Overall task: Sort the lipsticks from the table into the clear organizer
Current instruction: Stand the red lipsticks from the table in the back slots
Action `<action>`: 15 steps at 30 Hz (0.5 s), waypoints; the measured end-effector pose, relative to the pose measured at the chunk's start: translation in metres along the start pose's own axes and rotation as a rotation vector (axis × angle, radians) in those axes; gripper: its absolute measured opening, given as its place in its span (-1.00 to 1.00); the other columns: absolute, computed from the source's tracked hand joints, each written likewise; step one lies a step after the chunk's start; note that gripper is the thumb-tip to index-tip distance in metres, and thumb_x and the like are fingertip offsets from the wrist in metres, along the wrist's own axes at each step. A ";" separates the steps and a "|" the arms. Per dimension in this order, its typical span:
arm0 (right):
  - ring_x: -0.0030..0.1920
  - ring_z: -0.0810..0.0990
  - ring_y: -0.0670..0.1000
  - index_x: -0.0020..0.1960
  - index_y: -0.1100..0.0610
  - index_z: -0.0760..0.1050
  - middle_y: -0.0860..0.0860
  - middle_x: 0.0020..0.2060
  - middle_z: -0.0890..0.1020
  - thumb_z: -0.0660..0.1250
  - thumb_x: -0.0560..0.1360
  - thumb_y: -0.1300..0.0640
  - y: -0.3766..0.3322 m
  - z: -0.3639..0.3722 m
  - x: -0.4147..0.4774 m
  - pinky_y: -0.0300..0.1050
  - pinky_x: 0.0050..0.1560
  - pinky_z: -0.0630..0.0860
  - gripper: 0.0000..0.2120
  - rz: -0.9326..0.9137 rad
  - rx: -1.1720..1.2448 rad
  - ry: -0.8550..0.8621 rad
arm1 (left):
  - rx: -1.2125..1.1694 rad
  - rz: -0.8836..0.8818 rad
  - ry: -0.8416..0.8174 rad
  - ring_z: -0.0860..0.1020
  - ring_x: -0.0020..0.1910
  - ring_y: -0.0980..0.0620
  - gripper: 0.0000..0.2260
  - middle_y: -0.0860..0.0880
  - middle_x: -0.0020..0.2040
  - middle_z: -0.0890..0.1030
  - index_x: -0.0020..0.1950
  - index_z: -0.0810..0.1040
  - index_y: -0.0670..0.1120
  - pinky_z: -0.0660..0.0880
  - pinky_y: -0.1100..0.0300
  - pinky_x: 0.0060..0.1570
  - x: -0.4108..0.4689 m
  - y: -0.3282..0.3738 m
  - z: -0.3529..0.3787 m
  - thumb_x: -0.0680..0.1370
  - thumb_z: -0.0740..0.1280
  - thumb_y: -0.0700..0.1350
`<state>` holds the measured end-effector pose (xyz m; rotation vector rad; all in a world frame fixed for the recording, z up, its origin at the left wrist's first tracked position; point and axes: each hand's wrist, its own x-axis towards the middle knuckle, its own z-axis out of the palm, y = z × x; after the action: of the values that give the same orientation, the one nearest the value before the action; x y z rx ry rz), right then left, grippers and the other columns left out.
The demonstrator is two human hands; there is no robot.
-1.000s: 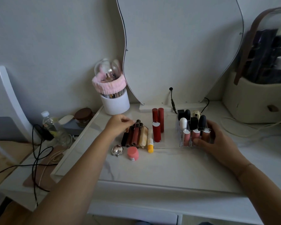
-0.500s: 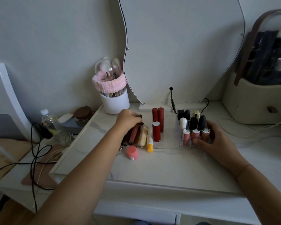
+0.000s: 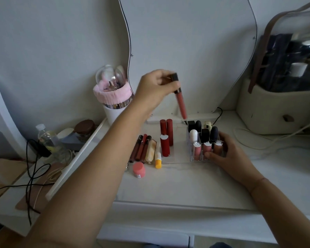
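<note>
One lip gloss [image 3: 180, 102] held, three red lipsticks [image 3: 165, 146] standing.

The organizer [image 3: 177, 159] is sitting on the table [image 3: 177, 185] in front of the mirror [image 3: 186, 42], upright tubes [image 3: 204, 135] filling its right compartments and three tubes [image 3: 165, 145] standing in its left part. Loose tubes [image 3: 141, 148] are lying just left of it, a small pot [image 3: 139, 170] in front of them, a brush holder [image 3: 113, 97] behind. The left hand [image 3: 156, 88] is holding a lip gloss [image 3: 180, 101] above the organizer's back row; the right hand [image 3: 227, 158] is gripping its right front corner.
</note>
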<state>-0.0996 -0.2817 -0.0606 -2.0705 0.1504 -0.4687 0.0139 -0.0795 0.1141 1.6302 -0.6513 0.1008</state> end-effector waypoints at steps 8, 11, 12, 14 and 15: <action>-0.01 0.53 -0.26 0.38 -0.07 0.28 -0.19 0.07 0.56 0.51 0.31 0.06 0.002 0.001 0.000 -0.39 -0.11 0.38 -0.29 0.005 -0.014 0.001 | 0.276 -0.094 -0.107 0.63 -0.10 0.13 -0.77 0.01 -0.10 0.67 0.03 0.56 -0.01 0.50 0.27 -0.05 -0.003 -0.043 0.026 0.41 0.47 -0.09; 0.03 0.55 -0.15 0.38 -0.06 0.29 -0.16 0.09 0.56 0.51 0.31 0.05 0.003 0.001 0.000 -0.34 -0.09 0.39 -0.29 0.009 -0.005 0.003 | 0.310 -0.075 -0.105 0.62 -0.16 0.20 -0.81 0.08 -0.16 0.67 -0.06 0.56 0.08 0.44 0.35 -0.16 -0.001 -0.043 0.021 0.39 0.48 -0.06; 0.03 0.56 -0.14 0.38 -0.06 0.29 -0.15 0.10 0.56 0.51 0.31 0.05 0.003 0.001 0.000 -0.32 -0.08 0.40 -0.29 0.008 -0.004 0.004 | 0.316 -0.063 -0.108 0.62 -0.18 0.21 -0.82 0.09 -0.17 0.67 -0.09 0.55 0.10 0.45 0.35 -0.15 -0.001 -0.043 0.019 0.38 0.49 -0.07; 0.04 0.56 -0.12 0.38 -0.05 0.29 -0.14 0.11 0.56 0.51 0.31 0.05 0.002 0.001 0.000 -0.30 -0.07 0.40 -0.29 0.005 -0.005 0.003 | 0.317 -0.050 -0.104 0.62 -0.21 0.22 -0.81 0.09 -0.19 0.67 -0.13 0.54 0.12 0.48 0.34 -0.13 0.000 -0.043 0.016 0.37 0.50 -0.08; 0.04 0.56 -0.11 0.38 -0.05 0.29 -0.14 0.10 0.56 0.51 0.31 0.05 0.002 0.001 0.001 -0.30 -0.07 0.40 -0.29 0.005 -0.008 0.003 | 0.325 -0.052 -0.103 0.63 -0.20 0.22 -0.81 0.09 -0.18 0.67 -0.13 0.54 0.12 0.49 0.33 -0.12 0.000 -0.044 0.016 0.37 0.50 -0.08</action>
<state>-0.0983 -0.2819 -0.0629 -2.0773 0.1596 -0.4683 0.0292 -0.0933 0.0722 1.9745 -0.6963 0.0885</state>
